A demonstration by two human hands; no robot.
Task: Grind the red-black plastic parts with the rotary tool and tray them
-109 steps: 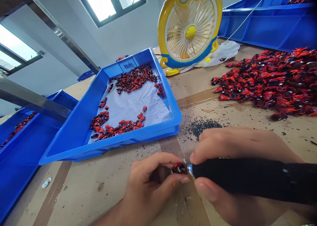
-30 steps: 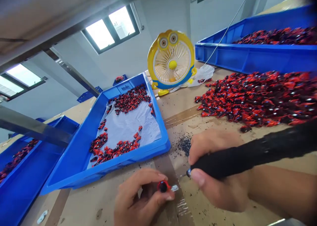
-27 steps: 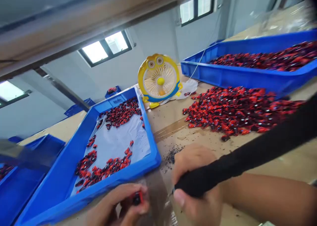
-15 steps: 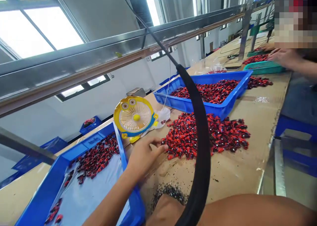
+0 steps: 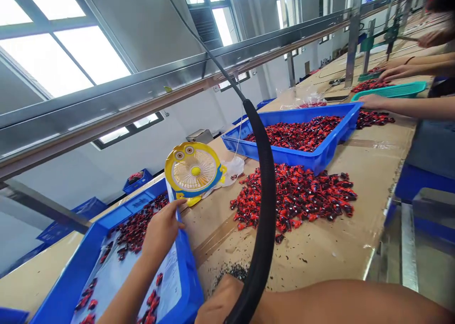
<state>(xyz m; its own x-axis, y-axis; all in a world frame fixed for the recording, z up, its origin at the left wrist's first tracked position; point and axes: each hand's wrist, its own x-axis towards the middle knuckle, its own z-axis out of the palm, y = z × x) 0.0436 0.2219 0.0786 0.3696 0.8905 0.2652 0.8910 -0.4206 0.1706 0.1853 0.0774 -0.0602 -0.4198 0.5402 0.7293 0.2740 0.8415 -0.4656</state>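
My left hand (image 5: 161, 229) hovers palm down over the right part of the near blue tray (image 5: 188, 272), fingers stretched toward the fan. Its palm side is hidden, so whether it holds a piece cannot be seen. Small red-and-black parts (image 5: 133, 227) lie scattered on the tray's clear liner. My right hand (image 5: 215, 310) sits at the bottom edge, closed on a black tool whose thick black hose (image 5: 265, 210) arcs upward. A loose pile of the same red-and-black parts (image 5: 302, 198) lies on the cardboard-covered table, right of the hose.
A yellow cartoon desk fan (image 5: 194, 170) stands behind the near tray. A second blue tray (image 5: 320, 156) full of parts sits farther back. Another person's hands (image 5: 373, 101) work near a teal basket (image 5: 394, 91). Black dust (image 5: 232, 269) lies by my right hand. A metal rail (image 5: 142, 92) runs overhead.
My view lifted from the tool and part to the whole table. My left hand went from pinching a part at the tool tip, out to the pile's edge, then back left over the near tray.
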